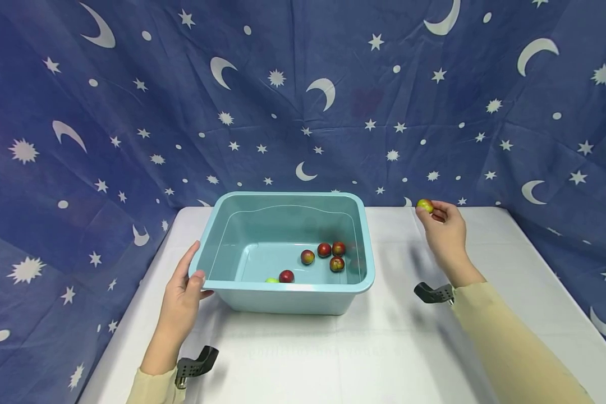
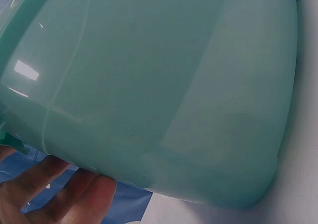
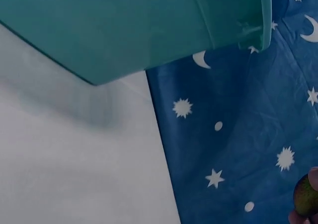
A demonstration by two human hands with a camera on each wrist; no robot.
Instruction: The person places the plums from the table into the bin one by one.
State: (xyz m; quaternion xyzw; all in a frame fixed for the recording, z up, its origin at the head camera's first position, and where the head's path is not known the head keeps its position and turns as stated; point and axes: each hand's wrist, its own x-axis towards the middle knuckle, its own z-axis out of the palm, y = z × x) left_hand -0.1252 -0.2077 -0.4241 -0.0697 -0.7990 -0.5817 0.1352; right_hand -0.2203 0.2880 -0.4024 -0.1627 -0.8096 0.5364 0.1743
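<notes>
A light teal plastic basin point(image 1: 288, 301) stands on the table. My left hand point(image 1: 178, 306) grips its front left corner, thumb over the rim and the other fingers along the outer wall. In the left wrist view, those fingers point(image 2: 94, 199) lie against the basin's side point(image 2: 129, 100). Well to the right of the basin and raised above the table, my right hand point(image 1: 448, 235) pinches a small green-and-red plum point(image 1: 425, 205) between thumb and fingertips. That plum point(image 3: 303, 196) only partly shows at the right wrist view's edge. Several dark red plums point(image 1: 336, 264) lie on the basin floor.
Behind the front rim, a green fruit point(image 1: 271, 280) is mostly hidden beside a red plum point(image 1: 286, 276). A white cloth covers the table point(image 1: 293, 359). A blue curtain point(image 1: 262, 134) with moons and stars hangs behind and along both sides. Each wrist carries a black camera mount point(image 1: 197, 365).
</notes>
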